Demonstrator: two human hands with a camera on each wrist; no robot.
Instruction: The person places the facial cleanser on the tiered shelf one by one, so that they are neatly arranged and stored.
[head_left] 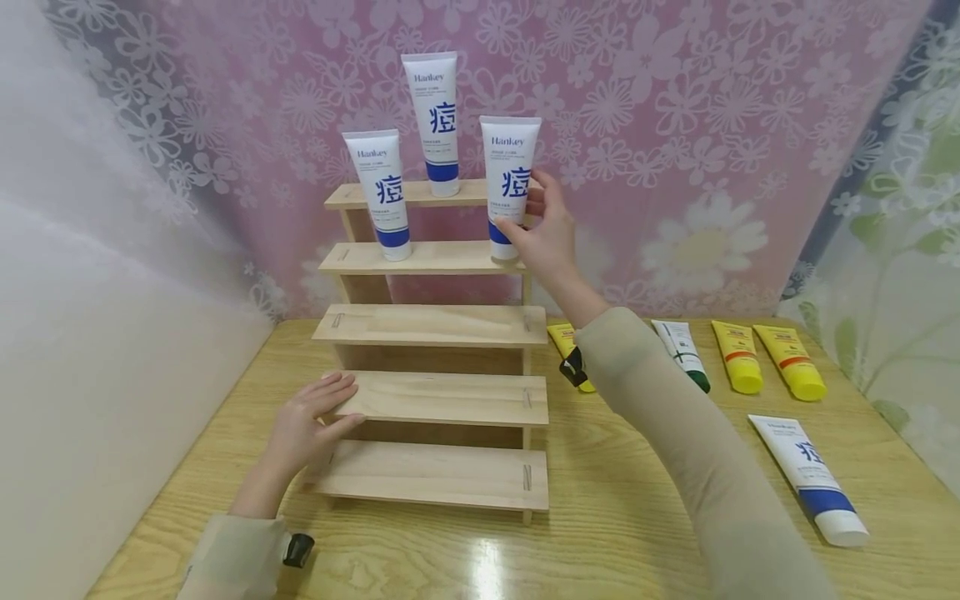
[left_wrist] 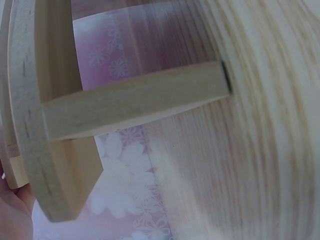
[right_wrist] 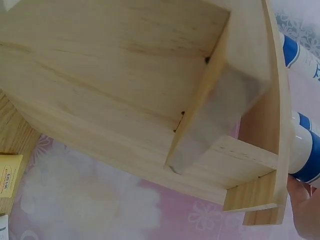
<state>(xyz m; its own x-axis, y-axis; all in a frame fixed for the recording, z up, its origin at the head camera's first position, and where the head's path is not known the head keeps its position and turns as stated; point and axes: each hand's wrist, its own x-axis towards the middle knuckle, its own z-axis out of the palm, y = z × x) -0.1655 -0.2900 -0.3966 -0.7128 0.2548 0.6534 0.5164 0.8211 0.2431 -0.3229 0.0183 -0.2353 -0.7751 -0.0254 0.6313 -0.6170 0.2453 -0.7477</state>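
Observation:
On the right end of the second shelf from the top stands a white and blue squeeze tube [head_left: 511, 183]. My right hand [head_left: 553, 233] pinches its lower right side, thumb in front; in the right wrist view, that hand [right_wrist: 306, 210] shows at the lower right edge. A matching tube [head_left: 381, 196] stands at the left end of this shelf, and another tube [head_left: 435, 121] on the top shelf. My left hand [head_left: 303, 421] rests on the left end of a lower shelf [head_left: 442, 398] of the wooden stepped rack, fingers extended on it, thumb along the front edge.
Right of the rack, a white and blue tube [head_left: 810, 479] lies on the wooden table [head_left: 615, 500]. Behind it lie yellow tubes [head_left: 738, 357] and a white tube with a green cap [head_left: 681, 354]. My right forearm partly covers another yellow tube [head_left: 561, 337]. A floral curtain [head_left: 637, 108] hangs behind.

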